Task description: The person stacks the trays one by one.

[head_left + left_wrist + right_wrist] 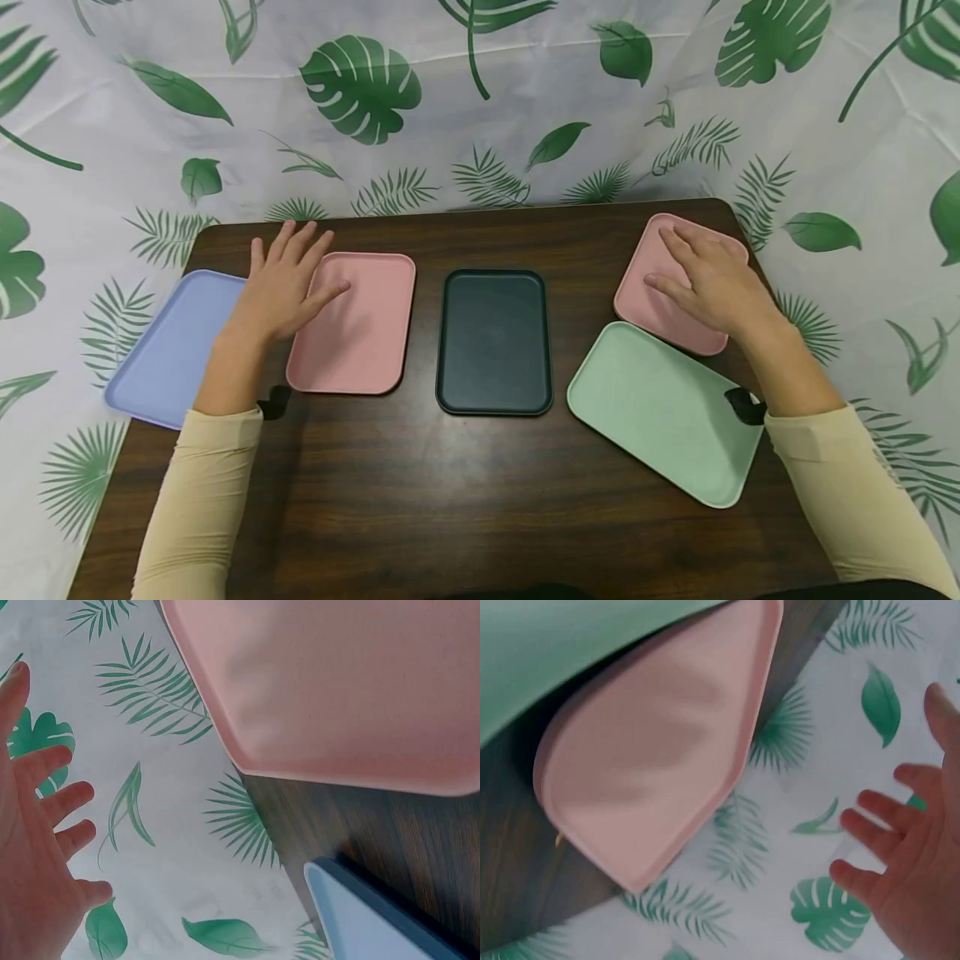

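Observation:
My left hand [277,287] is held with its fingers spread above the gap between a blue tray [176,346] and a pink tray [367,325]. Nothing is in its grasp; the left wrist view shows the hand [37,825] apart from the pink tray [360,690] and the blue tray [360,922]. On the far right, over a second pink tray [637,287], hovers my right hand [708,279], its fingers extended and loosely apart. The right wrist view has this hand [907,832] off to the side of that pink tray [645,750], holding nothing.
Between the pink trays a dark green tray [495,342] lies on the brown wooden table [420,500]. A light green tray [667,408] lies slanted just below the right pink tray. Leaf-patterned cloth [525,142] surrounds the table's back and sides.

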Demonstrator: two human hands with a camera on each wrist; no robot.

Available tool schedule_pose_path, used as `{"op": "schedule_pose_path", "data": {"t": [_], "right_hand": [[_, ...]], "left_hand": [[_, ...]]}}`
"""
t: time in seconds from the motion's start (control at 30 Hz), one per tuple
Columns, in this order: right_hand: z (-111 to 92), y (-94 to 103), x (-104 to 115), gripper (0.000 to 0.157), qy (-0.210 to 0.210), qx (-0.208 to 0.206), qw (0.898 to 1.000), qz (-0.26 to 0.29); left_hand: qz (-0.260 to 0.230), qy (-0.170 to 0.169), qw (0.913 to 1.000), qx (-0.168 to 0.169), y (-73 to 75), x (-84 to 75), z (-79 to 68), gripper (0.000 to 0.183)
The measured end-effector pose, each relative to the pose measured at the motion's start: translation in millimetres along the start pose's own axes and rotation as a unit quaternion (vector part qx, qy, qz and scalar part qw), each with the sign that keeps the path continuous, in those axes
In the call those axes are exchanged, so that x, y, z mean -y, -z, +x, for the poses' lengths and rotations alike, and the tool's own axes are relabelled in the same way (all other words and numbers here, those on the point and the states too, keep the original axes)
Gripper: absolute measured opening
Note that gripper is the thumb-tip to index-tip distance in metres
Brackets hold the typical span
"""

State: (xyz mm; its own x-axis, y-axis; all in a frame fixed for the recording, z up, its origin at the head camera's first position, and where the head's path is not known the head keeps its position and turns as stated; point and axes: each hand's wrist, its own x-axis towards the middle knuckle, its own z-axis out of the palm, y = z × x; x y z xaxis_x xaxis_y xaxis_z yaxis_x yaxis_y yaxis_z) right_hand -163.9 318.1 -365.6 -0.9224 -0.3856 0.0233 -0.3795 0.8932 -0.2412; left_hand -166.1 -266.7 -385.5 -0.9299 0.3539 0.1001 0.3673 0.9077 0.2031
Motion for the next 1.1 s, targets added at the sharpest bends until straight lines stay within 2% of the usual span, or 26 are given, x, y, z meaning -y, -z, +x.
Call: {"op": "schedule_pose_path", "data": {"t": [0.1,0.2,0.3,0.4,0.63,0.73,0.9,1.1], "right_hand": [[-2,-1.4,8,0.077,-0.036,-0.002,0.998,0.051],[-4,-4.4,20,0.075,-0.075,-0.012,0.992,0.105],[-6,-9.8,32,0.073,-0.096,-0.012,0.986,0.135],[-7,-17.2,44,0.07,-0.102,0.002,0.985,0.142],[-9,-46.6,76,0.061,-0.068,0.043,0.986,0.149],[-9,-60.8,92,0.059,-0.062,0.069,0.984,0.154],[-10,-80.1,113,0.059,-0.063,0.095,0.981,0.154],[-15,-93.8,129,0.066,-0.08,0.124,0.978,0.148]], "left_hand": [[-0.002,-0.006,1.0,-0.002,-3.2,-2.9,2.6,0.077],[-0.01,-0.013,0.9998,-0.008,-10.0,-9.1,6.9,0.076],[-0.016,-0.019,0.9995,-0.02,-18.0,-19.1,11.3,0.074],[-0.019,-0.022,0.9992,-0.028,-24.6,-30.4,16.2,0.07],[-0.003,-0.044,0.9979,-0.047,-41.0,-56.5,32.4,0.053],[-0.006,-0.047,0.9985,-0.03,-48.0,-71.7,40.8,0.051],[0.012,-0.037,0.999,0.02,-59.7,-96.1,56.9,0.055],[0.035,-0.01,0.9963,0.077,-71.7,-109.2,75.2,0.06]]}}
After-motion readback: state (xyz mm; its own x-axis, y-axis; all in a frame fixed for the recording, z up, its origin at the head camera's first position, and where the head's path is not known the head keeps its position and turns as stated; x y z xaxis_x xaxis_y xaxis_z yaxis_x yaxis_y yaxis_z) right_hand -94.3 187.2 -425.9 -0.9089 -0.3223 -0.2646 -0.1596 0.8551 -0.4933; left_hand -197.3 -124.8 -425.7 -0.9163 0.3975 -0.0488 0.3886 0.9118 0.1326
